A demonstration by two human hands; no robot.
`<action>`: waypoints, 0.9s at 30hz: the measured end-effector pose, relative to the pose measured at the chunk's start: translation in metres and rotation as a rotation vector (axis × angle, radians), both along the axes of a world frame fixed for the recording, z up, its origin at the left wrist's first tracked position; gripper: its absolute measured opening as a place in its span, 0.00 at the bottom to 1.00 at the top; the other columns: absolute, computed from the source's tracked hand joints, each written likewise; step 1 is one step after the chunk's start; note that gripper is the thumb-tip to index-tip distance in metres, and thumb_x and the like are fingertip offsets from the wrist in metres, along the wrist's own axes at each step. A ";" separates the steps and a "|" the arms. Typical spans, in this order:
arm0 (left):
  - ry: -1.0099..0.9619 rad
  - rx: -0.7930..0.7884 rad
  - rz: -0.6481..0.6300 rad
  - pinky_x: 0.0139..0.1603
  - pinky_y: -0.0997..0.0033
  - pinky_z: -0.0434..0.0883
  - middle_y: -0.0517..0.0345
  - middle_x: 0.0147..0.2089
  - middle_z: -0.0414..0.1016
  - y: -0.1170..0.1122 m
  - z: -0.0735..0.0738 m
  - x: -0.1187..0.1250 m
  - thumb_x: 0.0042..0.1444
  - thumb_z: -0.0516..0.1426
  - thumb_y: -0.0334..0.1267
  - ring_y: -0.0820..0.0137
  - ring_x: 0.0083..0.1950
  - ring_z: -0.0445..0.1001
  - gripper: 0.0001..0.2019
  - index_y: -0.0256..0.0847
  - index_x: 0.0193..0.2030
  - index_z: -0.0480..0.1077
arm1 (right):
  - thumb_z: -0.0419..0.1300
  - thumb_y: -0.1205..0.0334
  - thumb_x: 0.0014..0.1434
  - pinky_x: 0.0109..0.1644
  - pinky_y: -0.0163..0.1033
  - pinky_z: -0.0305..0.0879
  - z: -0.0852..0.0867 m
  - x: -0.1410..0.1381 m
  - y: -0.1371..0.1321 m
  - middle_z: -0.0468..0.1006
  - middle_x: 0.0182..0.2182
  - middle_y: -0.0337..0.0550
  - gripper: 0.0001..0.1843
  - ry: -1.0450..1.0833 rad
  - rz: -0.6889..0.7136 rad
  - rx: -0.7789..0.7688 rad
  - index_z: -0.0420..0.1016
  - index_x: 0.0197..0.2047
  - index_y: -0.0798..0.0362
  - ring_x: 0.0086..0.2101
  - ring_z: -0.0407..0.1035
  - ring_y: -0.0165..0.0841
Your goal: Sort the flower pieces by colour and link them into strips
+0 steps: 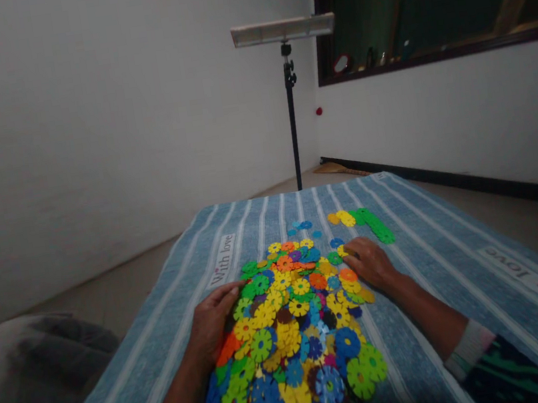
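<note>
A big heap of notched plastic discs (287, 320) in yellow, green, blue, orange and other colours spreads over the striped cloth. At the heap's left edge lies my left hand (213, 317), fingers stretched out and fingertips touching green discs (256, 286). My right hand (372, 263) is at the upper right edge of the heap, its fingers bent together at a yellow disc (342, 250). Part of that disc is hidden by the fingertips. A blue disc (336, 242) and a green disc (335, 257) lie close to it.
Beyond my right hand, a row of green discs (378, 227) adjoins some yellow discs (346, 218). Several small blue discs (304, 225) lie loose above the heap. Past the far edge of the blue striped cloth (252, 221) stands a lamp on a black pole (293, 130).
</note>
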State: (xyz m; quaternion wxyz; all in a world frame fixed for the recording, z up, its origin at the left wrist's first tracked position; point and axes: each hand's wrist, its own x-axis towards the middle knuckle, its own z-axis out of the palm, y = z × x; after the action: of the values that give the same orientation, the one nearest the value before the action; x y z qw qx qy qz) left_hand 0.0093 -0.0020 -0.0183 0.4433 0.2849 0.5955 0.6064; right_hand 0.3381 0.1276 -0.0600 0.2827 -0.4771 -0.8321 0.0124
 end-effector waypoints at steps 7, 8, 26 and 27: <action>0.018 -0.033 0.026 0.27 0.75 0.73 0.57 0.29 0.81 -0.002 0.008 0.005 0.38 0.68 0.38 0.70 0.27 0.76 0.17 0.38 0.38 0.78 | 0.57 0.61 0.59 0.48 0.38 0.55 0.014 0.016 0.002 0.76 0.40 0.47 0.08 -0.249 -0.172 -0.133 0.76 0.39 0.53 0.44 0.66 0.37; 0.020 -0.038 0.030 0.27 0.75 0.73 0.57 0.29 0.81 -0.002 0.008 0.005 0.38 0.68 0.38 0.70 0.27 0.76 0.17 0.38 0.38 0.78 | 0.57 0.60 0.60 0.47 0.37 0.55 0.017 0.016 0.002 0.76 0.40 0.48 0.09 -0.273 -0.175 -0.152 0.76 0.40 0.53 0.44 0.66 0.37; -0.011 -0.113 0.077 0.26 0.76 0.75 0.55 0.33 0.82 -0.002 0.019 0.008 0.44 0.64 0.31 0.69 0.28 0.78 0.12 0.38 0.38 0.78 | 0.58 0.64 0.52 0.38 0.35 0.58 0.054 0.008 0.031 0.78 0.42 0.50 0.13 -0.449 -0.076 -0.372 0.79 0.40 0.54 0.41 0.71 0.37; -0.010 -0.110 0.076 0.26 0.77 0.75 0.55 0.33 0.83 -0.002 0.019 0.008 0.44 0.65 0.31 0.69 0.28 0.78 0.12 0.38 0.38 0.78 | 0.58 0.63 0.52 0.36 0.35 0.58 0.055 0.008 0.031 0.78 0.41 0.50 0.12 -0.474 -0.080 -0.383 0.80 0.38 0.55 0.40 0.71 0.37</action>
State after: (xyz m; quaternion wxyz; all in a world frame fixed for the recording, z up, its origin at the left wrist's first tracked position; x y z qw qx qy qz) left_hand 0.0175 -0.0041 0.0010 0.4381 0.2342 0.6360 0.5905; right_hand 0.3464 0.1587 -0.0046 -0.0140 -0.5439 -0.8377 0.0464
